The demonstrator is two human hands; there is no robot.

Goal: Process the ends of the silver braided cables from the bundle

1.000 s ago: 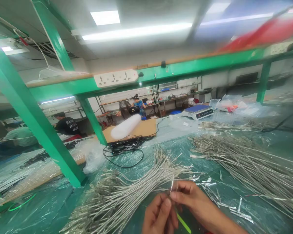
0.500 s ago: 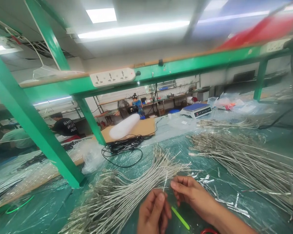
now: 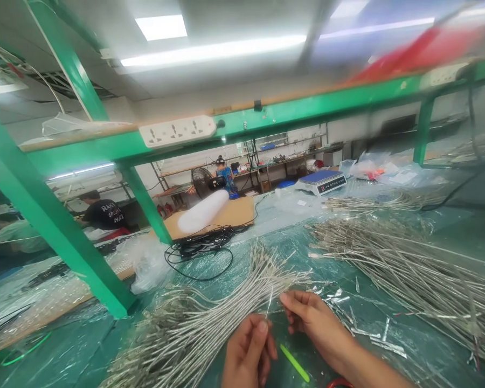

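Two hands meet just beside the cable bundle (image 3: 226,302): the left hand (image 3: 246,353) pinches a thin silver strand (image 3: 269,303) upright, the right hand (image 3: 313,323) half-curled next to it, contact unclear. Held only by its lower end, the strand could slip and vanish among the bundle's look-alike cables.

This is a factory assembly workshop — long benches under green steel framing (image 3: 56,215). A power strip (image 3: 178,131) is fixed to the frame's crossbar, and below it bundles of silvery cables (image 3: 210,312) cover the plastic-sheeted bench. Beyond the frame stand a weighing scale (image 3: 322,182), a fan (image 3: 200,180) and other workers (image 3: 101,213) at further benches.
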